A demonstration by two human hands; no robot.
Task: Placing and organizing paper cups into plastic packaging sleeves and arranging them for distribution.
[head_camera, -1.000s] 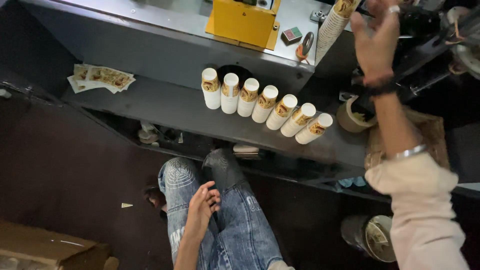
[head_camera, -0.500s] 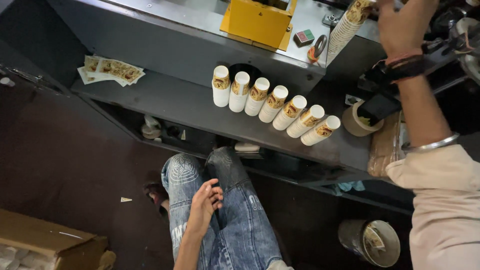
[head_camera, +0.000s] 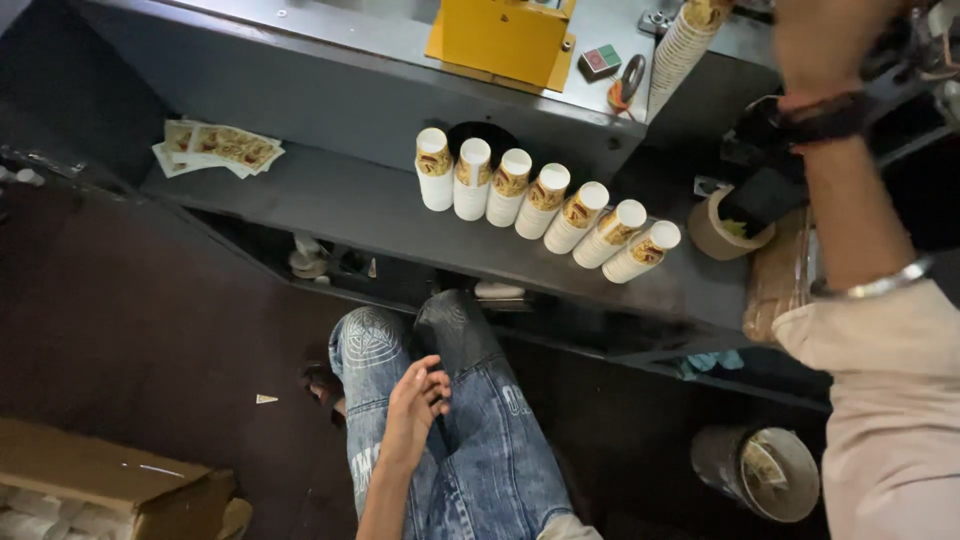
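My left hand (head_camera: 415, 400) rests on my jeans-clad thigh (head_camera: 480, 420), fingers loosely apart, holding nothing. My right hand (head_camera: 825, 45) is raised at the top right against dark machine parts (head_camera: 900, 70); it is blurred, and its fingers are hidden by the frame edge. A dark band and a metal bangle (head_camera: 870, 285) sit on that arm. Just left of that hand stands a tall stack of printed paper cups (head_camera: 680, 45). Several short stacks of white and gold paper cups (head_camera: 545, 205) lie in a slanted row on the dark shelf (head_camera: 340, 210) in front of me.
A yellow machine block (head_camera: 500, 35) sits on the grey top, with a small box (head_camera: 601, 60) and scissors (head_camera: 628, 82) beside it. Flat printed cup blanks (head_camera: 215, 148) lie at the shelf's left. A tape roll (head_camera: 725, 225), a cardboard box (head_camera: 100, 485) and a round bin (head_camera: 765, 470) are nearby.
My right hand has moved up and to the right, now partly out of frame. The view has shifted slightly. My left hand has stayed on the thigh.
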